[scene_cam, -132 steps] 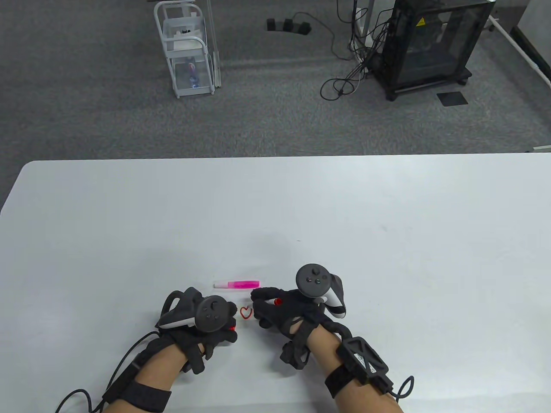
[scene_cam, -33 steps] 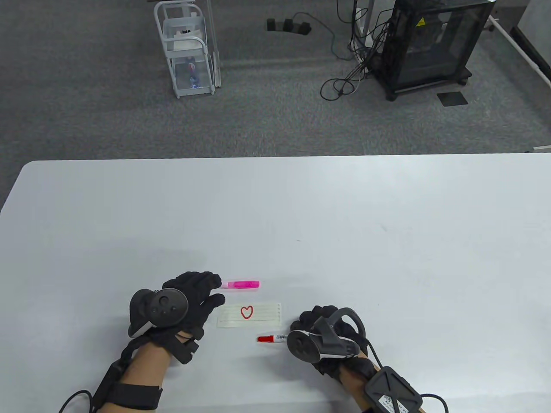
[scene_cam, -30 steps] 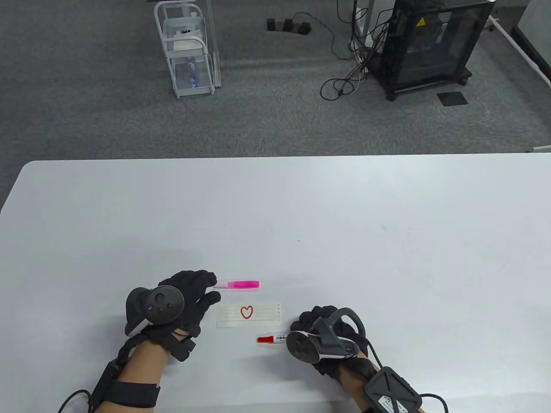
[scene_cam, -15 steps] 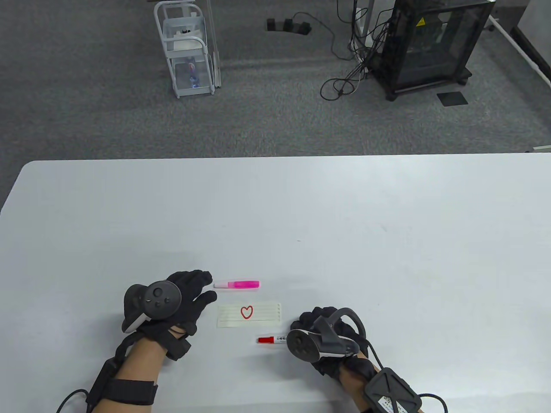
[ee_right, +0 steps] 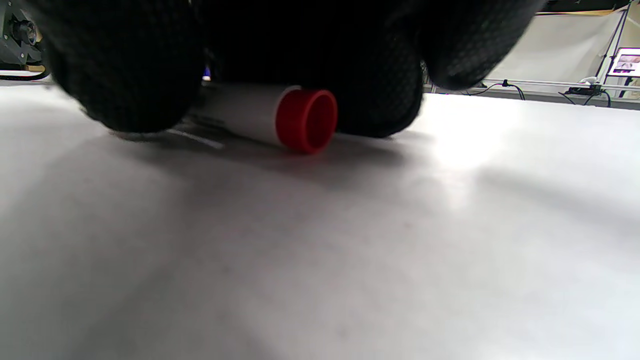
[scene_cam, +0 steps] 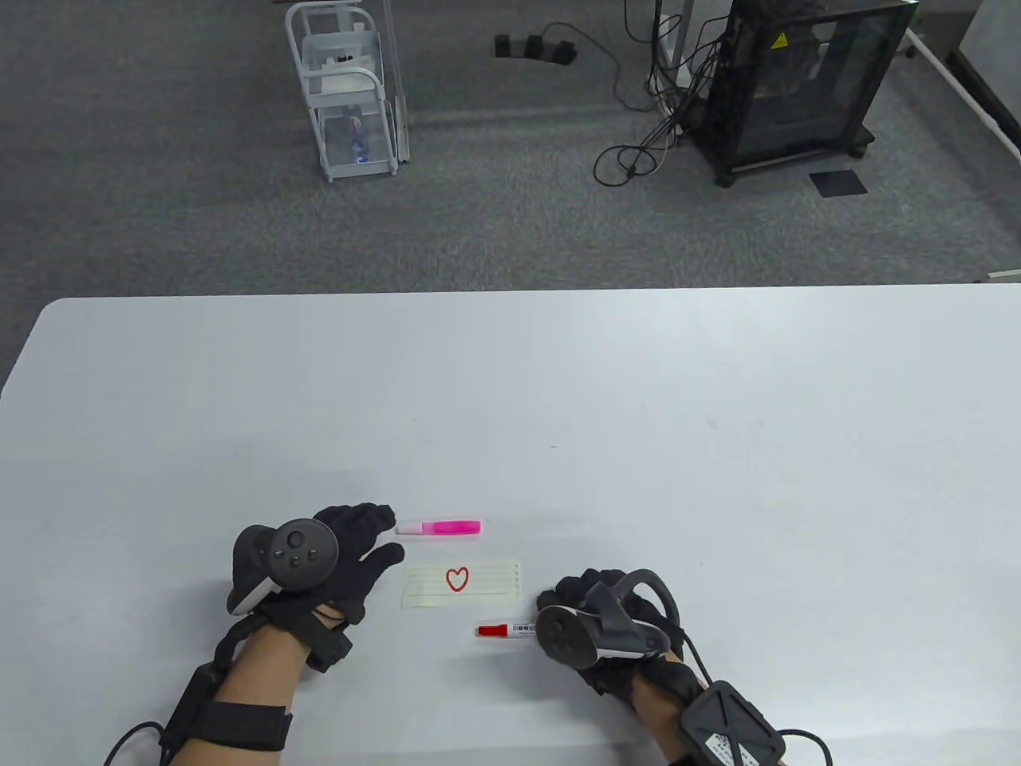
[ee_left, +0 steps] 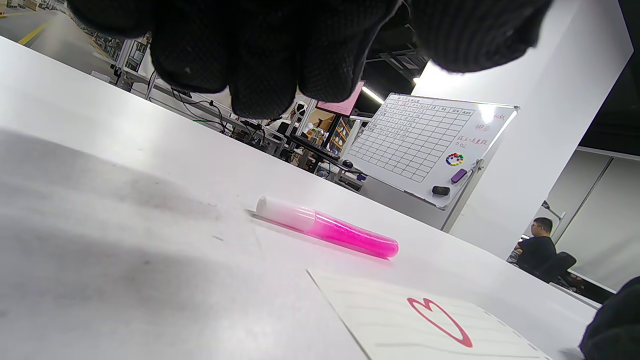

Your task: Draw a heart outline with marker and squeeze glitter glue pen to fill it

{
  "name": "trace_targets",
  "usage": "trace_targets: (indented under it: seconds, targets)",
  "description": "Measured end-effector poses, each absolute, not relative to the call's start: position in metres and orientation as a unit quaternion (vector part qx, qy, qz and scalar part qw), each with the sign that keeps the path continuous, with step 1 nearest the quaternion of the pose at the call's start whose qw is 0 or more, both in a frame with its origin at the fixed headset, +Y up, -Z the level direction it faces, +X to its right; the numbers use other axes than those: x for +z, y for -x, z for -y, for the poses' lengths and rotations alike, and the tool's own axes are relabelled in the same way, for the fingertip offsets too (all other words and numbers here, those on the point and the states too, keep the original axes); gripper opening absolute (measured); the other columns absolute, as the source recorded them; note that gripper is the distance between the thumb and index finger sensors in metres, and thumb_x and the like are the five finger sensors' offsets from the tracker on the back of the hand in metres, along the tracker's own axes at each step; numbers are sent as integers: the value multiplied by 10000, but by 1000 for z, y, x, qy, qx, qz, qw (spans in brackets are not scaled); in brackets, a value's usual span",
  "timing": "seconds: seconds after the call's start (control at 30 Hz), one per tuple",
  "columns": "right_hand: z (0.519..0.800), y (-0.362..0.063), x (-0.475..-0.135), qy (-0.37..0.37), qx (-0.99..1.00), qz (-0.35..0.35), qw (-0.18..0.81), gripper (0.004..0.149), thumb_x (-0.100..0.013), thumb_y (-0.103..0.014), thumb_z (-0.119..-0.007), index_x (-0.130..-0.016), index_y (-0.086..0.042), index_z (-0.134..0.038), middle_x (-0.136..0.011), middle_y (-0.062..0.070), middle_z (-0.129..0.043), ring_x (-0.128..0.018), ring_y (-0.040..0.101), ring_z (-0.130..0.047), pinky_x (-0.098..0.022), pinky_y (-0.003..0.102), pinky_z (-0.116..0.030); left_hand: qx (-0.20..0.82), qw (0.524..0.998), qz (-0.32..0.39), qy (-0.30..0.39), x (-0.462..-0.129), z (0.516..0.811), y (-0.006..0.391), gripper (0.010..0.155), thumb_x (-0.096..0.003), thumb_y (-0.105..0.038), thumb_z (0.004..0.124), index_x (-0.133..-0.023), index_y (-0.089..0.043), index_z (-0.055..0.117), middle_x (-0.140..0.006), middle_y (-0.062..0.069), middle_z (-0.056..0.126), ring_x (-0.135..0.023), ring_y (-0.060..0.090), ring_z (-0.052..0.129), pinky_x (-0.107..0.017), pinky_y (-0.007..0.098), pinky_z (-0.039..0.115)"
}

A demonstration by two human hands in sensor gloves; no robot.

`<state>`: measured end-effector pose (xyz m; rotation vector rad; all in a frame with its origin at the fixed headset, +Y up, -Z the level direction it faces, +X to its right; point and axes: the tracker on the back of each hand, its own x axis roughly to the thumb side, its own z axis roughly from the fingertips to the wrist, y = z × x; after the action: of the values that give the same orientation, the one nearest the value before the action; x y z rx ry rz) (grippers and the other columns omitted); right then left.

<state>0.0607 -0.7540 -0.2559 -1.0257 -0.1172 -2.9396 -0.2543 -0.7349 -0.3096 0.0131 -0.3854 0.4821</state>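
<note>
Beside the white end of the glue pen [scene_cam: 439, 527], my left hand [scene_cam: 335, 554] hovers with fingers spread and relaxed, holding nothing; the fingertips [ee_left: 260, 75] hang just above the surface [scene_cam: 718, 383], close to the pen without touching it. My right hand [scene_cam: 606, 618] lies low over the back end of the marker [scene_cam: 504, 630]. In the wrist view its gloved fingers sit on either side of the barrel, the red end [ee_right: 306, 120] poking out toward the camera, but I cannot tell whether they grip it or only rest against it.

The card [scene_cam: 463, 585] with the red heart [scene_cam: 457, 578] lies between the two hands, the glue pen just beyond it and the marker just in front.

My worries, as I judge them: the glue pen is round and lies loose, so a clumsy touch at its end could roll it away, or onto the card. Nothing pins the card, so a sweeping hand could drag it or smear the ink. Later, squeezing too hard could push glue past the small outline.
</note>
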Motion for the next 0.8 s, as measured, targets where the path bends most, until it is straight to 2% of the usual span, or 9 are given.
trace_targets:
  seconds: [0.23,0.4,0.53,0.67,0.8]
  targets:
    - [748,-67,-257,332,-942,46,-22,707,-373,-463,-857,-946,-75,-710,-903,220,-776,-736,395,-845,-571,610,-662,232,954,190,-1,-310,737,252,675,-487,-604,680,-986,-149,675,-1040,205,784,-929,481,703,-637,631,557]
    - [728,-82,-258,323,-941,16,-95,753,-365,-499,-858,-962,-69,-696,-940,243,-746,-771,427,-823,-580,627,-644,213,959,185,13,-313,743,248,703,-487,-598,694,-1018,-148,593,-1084,208,702,-950,489,656,-649,634,529]
    - [718,-93,-260,302,-947,-14,-112,753,-374,-500,-848,-967,-64,-687,-960,262,-718,-795,449,-797,-586,636,-625,195,967,165,19,-317,743,246,712,-500,-560,711,-1041,-139,518,-1116,223,613,-963,501,609,-654,637,510]
    - [710,-100,-259,290,-948,-42,-123,748,-377,-506,-839,-966,-69,-692,-975,272,-700,-811,463,-780,-592,644,-613,153,974,154,60,-327,747,237,713,-502,-529,733,-1045,-132,495,-1120,229,585,-967,504,589,-658,640,496]
    - [704,-104,-259,285,-947,-53,-141,744,-381,-508,-832,-966,-70,-694,-979,275,-696,-819,469,-772,-594,648,-607,79,981,158,82,-343,745,227,644,-494,-460,756,-1020,-145,558,-1112,214,611,-972,489,602,-664,639,499]
